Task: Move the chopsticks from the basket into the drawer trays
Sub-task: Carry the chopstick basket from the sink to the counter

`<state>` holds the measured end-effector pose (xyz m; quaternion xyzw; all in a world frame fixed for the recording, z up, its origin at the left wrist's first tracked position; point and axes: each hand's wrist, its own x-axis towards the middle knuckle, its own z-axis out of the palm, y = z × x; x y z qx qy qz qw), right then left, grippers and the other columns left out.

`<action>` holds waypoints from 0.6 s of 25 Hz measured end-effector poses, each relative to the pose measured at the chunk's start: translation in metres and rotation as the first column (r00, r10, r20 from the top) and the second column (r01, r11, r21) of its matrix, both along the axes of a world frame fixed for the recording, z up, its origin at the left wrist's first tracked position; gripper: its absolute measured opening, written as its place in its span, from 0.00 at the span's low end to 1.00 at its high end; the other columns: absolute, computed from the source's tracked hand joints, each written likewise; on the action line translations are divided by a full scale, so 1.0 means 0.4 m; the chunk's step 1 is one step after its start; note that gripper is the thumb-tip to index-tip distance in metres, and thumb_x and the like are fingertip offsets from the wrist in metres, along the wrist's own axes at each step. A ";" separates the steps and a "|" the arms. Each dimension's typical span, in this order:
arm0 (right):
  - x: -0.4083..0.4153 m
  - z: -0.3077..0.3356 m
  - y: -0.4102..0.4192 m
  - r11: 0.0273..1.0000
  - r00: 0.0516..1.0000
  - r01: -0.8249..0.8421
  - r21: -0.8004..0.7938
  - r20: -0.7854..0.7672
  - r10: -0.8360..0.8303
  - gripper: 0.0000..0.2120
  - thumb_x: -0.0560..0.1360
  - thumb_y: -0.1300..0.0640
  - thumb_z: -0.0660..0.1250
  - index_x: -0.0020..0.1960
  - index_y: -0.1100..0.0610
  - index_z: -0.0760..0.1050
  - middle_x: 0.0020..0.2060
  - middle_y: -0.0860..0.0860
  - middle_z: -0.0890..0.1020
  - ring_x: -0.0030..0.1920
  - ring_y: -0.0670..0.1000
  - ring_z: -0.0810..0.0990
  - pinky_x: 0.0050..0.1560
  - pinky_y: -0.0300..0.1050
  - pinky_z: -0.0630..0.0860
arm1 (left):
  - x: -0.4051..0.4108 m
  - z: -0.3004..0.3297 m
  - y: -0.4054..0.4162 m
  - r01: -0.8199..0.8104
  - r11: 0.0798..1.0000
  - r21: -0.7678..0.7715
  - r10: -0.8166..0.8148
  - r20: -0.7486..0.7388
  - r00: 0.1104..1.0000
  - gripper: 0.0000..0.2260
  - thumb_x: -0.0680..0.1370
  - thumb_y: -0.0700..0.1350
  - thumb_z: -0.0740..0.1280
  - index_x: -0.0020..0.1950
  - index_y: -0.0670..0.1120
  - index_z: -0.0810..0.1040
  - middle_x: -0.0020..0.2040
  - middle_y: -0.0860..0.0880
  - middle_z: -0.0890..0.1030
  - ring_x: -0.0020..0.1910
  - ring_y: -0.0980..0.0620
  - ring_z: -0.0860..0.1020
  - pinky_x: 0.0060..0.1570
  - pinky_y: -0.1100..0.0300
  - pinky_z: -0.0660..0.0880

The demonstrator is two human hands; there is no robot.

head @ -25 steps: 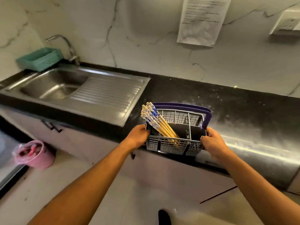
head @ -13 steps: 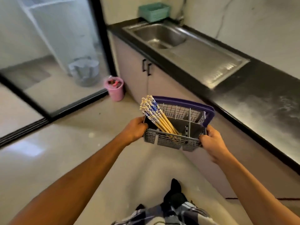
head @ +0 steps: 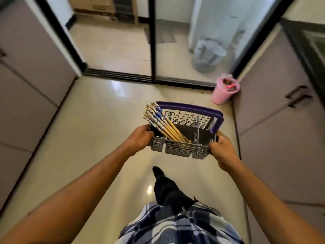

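You are carrying the basket (head: 184, 136) above the floor (head: 91, 138), left hand (head: 139, 139) and right hand (head: 220, 148) gripping its opposite ends, and the chopsticks (head: 162, 124) leaning out over the left corner are risking spilling if you tilt it.

A grey mesh basket (head: 182, 148) with a purple handle (head: 193, 107) is held in the air above a pale glossy floor (head: 98, 124). The left hand (head: 139, 139) grips its left end and the right hand (head: 220, 148) grips its right end, fingers (head: 213, 146) curled over the rim. A bundle of chopsticks (head: 163, 123) with blue-patterned tops stands in a left compartment, leaning up and to the left. Far right, a pink bin (head: 223, 92) stands on the floor just beside a cabinet (head: 274, 106). Farther off, behind a black-framed glass door (head: 153, 37), stands a grey bin (head: 207, 57). A plaid garment (head: 175, 226) shows near the bottom.
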<state>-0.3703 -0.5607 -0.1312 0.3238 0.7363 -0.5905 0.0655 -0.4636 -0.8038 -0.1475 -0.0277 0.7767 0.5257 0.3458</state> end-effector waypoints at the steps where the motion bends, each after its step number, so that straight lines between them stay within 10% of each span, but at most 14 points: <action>1: -0.066 -0.009 -0.036 0.998 0.998 -0.069 -0.004 0.002 0.069 0.21 0.79 0.68 0.62 0.68 0.52 0.71 0.60 0.54 0.79 0.61 0.57 0.77 0.59 0.60 0.79 | -0.023 -0.004 -0.051 -0.066 0.998 -0.007 0.066 -0.002 0.998 0.13 0.80 0.34 0.55 0.57 0.45 0.75 0.57 0.43 0.81 0.58 0.41 0.79 0.62 0.41 0.76; 15: -0.789 0.025 -0.739 0.569 0.576 -0.816 -0.102 -0.068 0.815 0.24 0.78 0.72 0.62 0.71 0.56 0.70 0.61 0.55 0.79 0.60 0.55 0.79 0.49 0.49 0.82 | -0.164 0.059 -0.668 -0.840 0.542 0.000 0.839 -0.057 0.541 0.16 0.76 0.34 0.57 0.58 0.44 0.79 0.54 0.44 0.84 0.55 0.43 0.83 0.58 0.42 0.79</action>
